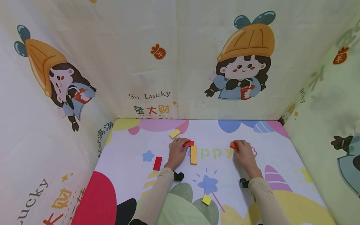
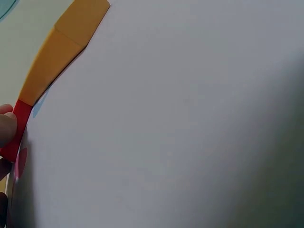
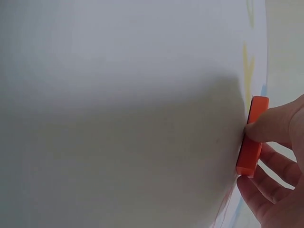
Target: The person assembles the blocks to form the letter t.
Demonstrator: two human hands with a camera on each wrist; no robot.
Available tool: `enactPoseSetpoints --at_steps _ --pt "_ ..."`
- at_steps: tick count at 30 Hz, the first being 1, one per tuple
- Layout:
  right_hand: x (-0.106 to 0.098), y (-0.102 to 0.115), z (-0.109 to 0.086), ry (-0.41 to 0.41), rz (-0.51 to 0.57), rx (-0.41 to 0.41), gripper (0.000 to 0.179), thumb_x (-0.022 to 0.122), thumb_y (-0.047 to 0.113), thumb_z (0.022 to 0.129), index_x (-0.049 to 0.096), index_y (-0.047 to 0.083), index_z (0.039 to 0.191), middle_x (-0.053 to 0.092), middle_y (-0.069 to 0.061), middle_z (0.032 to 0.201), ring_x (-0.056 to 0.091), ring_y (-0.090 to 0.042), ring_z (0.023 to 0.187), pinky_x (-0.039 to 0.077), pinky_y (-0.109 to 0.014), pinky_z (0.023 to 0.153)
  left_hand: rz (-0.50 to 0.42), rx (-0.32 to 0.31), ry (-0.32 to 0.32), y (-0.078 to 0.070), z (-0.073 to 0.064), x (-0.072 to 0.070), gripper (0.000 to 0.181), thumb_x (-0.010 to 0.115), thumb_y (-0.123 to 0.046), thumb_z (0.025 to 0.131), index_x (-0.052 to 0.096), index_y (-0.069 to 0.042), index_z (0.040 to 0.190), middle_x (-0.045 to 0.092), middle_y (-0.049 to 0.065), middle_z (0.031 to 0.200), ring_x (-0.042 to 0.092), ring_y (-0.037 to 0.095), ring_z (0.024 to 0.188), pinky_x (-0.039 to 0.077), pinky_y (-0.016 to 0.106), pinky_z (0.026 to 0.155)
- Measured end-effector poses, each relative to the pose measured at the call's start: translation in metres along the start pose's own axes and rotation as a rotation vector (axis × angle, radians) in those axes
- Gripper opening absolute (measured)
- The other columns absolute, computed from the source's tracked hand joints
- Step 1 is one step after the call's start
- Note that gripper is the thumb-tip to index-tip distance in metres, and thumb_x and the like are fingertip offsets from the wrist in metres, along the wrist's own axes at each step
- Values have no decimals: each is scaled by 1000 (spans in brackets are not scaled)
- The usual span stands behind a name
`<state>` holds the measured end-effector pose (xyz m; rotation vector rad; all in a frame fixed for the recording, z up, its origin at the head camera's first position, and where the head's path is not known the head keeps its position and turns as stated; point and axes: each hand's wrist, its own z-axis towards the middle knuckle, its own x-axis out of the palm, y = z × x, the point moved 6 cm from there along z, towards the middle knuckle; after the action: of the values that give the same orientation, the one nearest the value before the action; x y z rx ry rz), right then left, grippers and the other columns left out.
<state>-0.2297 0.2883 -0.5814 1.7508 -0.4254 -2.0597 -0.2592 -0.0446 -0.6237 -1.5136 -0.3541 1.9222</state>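
Note:
My left hand [image 1: 177, 152] pinches a red block [image 1: 192, 143] at the far end of an orange-yellow block [image 1: 193, 155], which lies lengthwise on the printed mat. In the left wrist view the red block [image 2: 23, 113] meets the end of the orange-yellow block [image 2: 47, 71], with the thumb on its side. Off to the right, my right hand [image 1: 245, 154] holds an orange-red block [image 1: 232, 145] by the printed letters. The right wrist view has this block [image 3: 256, 110] between thumb and fingers, low over the mat.
Another red block [image 1: 157, 163] lies left of my left forearm. A pale yellow block [image 1: 175, 134] is beyond my left hand, and a small bright yellow block [image 1: 206, 200] sits nearer, between the forearms. Printed cloth walls [image 1: 191, 103] enclose the mat [image 1: 219, 134] at the back and sides.

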Motion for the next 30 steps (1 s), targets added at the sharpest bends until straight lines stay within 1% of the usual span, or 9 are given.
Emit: enactPoseSetpoints --at_steps 6,10,19,24,26,30 --pt "3 7 1 25 11 13 40 60 -6 92 58 -10 132 58 -35 130 51 -54 116 46 -64 103 -7 4 -9 -1 0 0 35 72 -26 99 66 -32 134 68 -9 135 52 17 131 42 39 95" --pt "5 12 1 31 17 19 39 60 -5 93 59 -9 132 58 -34 131 51 -53 116 46 -64 104 -17 -4 -3 -1 -1 0 36 73 -27 99 66 -32 134 68 -10 135 51 16 132 42 38 96" --pt "11 15 5 82 32 63 42 59 -1 96 56 -6 139 55 -31 139 48 -49 125 44 -63 110 -22 -20 13 -1 -1 0 36 72 -28 100 65 -32 135 67 -10 136 50 16 133 41 38 98" --pt "14 18 7 76 26 53 41 58 -2 96 57 -6 137 56 -31 136 48 -50 123 45 -63 109 -24 -5 -6 -3 -1 -3 36 73 -26 99 67 -30 134 68 -9 135 51 16 131 41 38 96" --pt "15 20 7 67 25 38 40 59 -2 95 58 -7 135 57 -32 134 49 -51 121 46 -63 106 -24 3 -15 -3 -1 -3 36 74 -25 98 67 -30 133 69 -8 134 52 17 131 41 39 95" --pt "17 26 9 60 24 20 40 59 -2 94 59 -7 134 59 -32 132 51 -51 119 46 -63 104 -27 6 -18 -3 -2 -4 36 74 -25 99 67 -31 133 69 -9 134 52 16 131 41 39 95"
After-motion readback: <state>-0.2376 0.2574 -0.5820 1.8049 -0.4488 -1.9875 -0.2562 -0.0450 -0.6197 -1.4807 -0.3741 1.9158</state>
